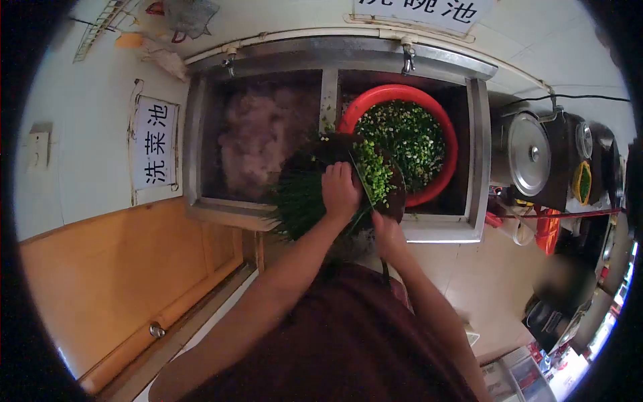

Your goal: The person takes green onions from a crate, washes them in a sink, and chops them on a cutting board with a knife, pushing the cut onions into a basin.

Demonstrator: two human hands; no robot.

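My left hand [340, 192] presses with curled fingers on a thick bunch of green onions [300, 197], whose long dark leaves fan out to the left. In my right hand [389, 236] is the handle of a kitchen knife [365, 182]. Its thin blade stands close beside the left fingers, at the cut end of the bunch. Pale green chopped pieces [379, 173] lie just right of the blade on a dark, round-edged board [398, 202]. The board overlaps the front of a red basin [451, 151] holding many chopped green and white bits.
A metal double sink [439, 231] lies under the board and basin; pinkish lumps [251, 137] sit in its left bay. Two taps [408, 60] line the back. A lidded pot [529, 153] stands at right, a wooden door [127, 268] at left. Another person [566, 281] shows blurred at far right.
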